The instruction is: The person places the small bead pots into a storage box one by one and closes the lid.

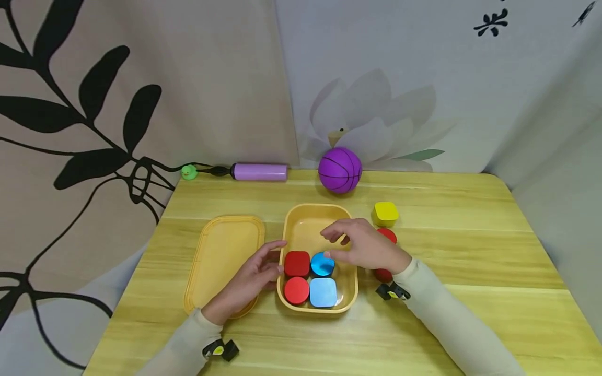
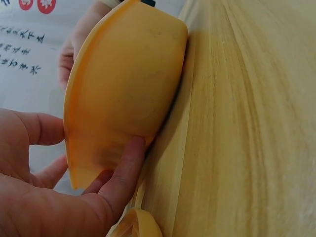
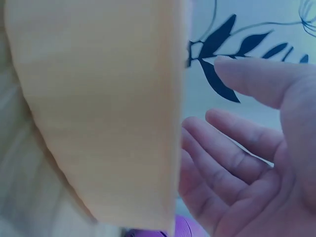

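A yellow box holds a red rounded-square block, a blue round block, a red round block and a light blue square block in its near part. My left hand rests against the box's left side, its fingertips touching the wall, as the left wrist view also shows on the box. Above the box's right part hovers my right hand, fingers relaxed, thumb near the blue round block; in the right wrist view this hand has nothing between its fingers.
Left of the box lies a yellow lid. A yellow block and red pieces, partly hidden by my right arm, are to the right. At the back are a purple ball, a purple cylinder and a small green item.
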{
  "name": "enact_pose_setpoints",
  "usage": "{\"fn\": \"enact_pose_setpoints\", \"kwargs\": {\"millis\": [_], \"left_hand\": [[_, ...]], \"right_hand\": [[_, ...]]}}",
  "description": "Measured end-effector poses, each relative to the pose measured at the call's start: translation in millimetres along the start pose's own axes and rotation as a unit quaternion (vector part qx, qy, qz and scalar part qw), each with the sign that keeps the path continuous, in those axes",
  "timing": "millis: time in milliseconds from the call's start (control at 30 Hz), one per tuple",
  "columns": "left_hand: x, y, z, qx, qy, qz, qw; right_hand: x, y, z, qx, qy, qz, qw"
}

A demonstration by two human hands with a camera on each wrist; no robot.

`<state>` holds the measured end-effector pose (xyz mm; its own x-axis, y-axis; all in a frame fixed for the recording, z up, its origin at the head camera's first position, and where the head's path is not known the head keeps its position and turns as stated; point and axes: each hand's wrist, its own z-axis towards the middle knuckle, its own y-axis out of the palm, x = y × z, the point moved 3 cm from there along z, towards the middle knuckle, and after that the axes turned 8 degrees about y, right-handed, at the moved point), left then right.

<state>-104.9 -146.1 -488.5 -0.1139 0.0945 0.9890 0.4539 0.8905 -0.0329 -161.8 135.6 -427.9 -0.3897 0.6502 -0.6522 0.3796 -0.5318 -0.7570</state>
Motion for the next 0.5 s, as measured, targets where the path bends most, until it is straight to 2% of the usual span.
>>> {"fn": "enact_pose_setpoints", "kwargs": {"millis": [167, 300, 500], "left_hand": [[1.0, -0.3, 0.0, 0.001, -0.001, 0.001, 1.0000], [0.8, -0.8, 0.3, 0.002, -0.002, 0.004, 1.0000], [0.0, -1.1, 0.9, 0.001, 0.000, 0.004, 1.0000]], "right_hand": [[5, -17, -4.4, 0.032, 0.001, 0.025, 0.9992], [13, -32, -8.4, 0.056, 0.022, 0.052, 0.9968], [41, -54, -14.1, 0.105, 0.056, 0.062, 0.9909]]}}
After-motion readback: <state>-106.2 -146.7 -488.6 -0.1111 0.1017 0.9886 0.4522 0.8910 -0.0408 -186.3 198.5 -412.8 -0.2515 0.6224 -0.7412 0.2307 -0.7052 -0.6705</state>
